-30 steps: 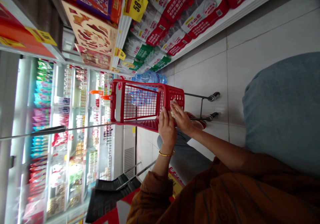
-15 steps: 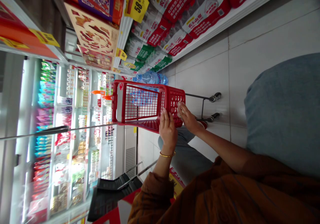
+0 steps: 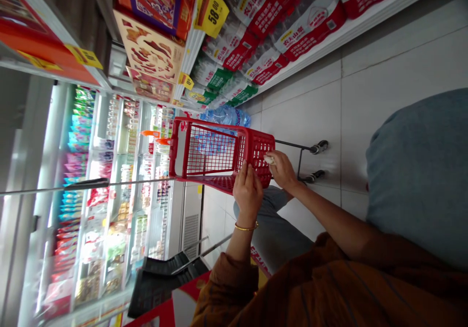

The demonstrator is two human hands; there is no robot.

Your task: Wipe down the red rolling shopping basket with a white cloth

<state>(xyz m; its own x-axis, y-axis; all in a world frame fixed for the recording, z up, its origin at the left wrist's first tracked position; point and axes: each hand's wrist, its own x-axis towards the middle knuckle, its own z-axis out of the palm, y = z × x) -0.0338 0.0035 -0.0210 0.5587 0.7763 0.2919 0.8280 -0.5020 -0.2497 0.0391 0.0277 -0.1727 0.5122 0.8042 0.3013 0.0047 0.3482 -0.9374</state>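
The view lies on its side, with the shelves' upper parts toward the left. A red plastic shopping cart [image 3: 211,177] with lattice walls stands in front of me. My left hand [image 3: 248,190], with a gold bangle at the wrist, lays its extended fingers against the rim of the basket; its thumb is hidden. Close beside it, my right hand [image 3: 282,170] is closed on a small, crumpled white tissue [image 3: 269,160] at the cart's lattice end panel. Whether the tissue touches the plastic at this instant I cannot tell.
Packs of bottled water [image 3: 263,64] line the low shelf along one side, with boxed goods [image 3: 149,49] above. Large blue water bottles [image 3: 228,116] stand behind the cart. A lit fridge [image 3: 109,185] full of packages lies beyond. My jeans-clad knee [image 3: 420,171] is close over the tiled floor [image 3: 365,83].
My right hand has drawn slightly off the panel, its fingers now curled round the tissue rather than pressed flat. My left hand stays at the rim. The whole view has shifted a little.
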